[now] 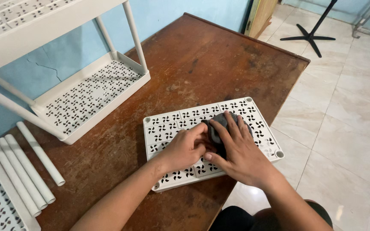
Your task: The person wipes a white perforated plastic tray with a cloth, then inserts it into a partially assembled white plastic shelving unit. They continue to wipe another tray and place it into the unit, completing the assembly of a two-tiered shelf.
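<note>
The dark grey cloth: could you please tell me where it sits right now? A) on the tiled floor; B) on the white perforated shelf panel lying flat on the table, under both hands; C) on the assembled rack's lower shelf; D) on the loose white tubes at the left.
B: the dark grey cloth lies on the flat white perforated panel, with the left hand and right hand pressed on it.

Bright, even daylight fills the room; the floor tiles point(343, 128) at the right gleam with pale glare. Shadows stay soft, focus sharp, edges slightly bowed.
</note>
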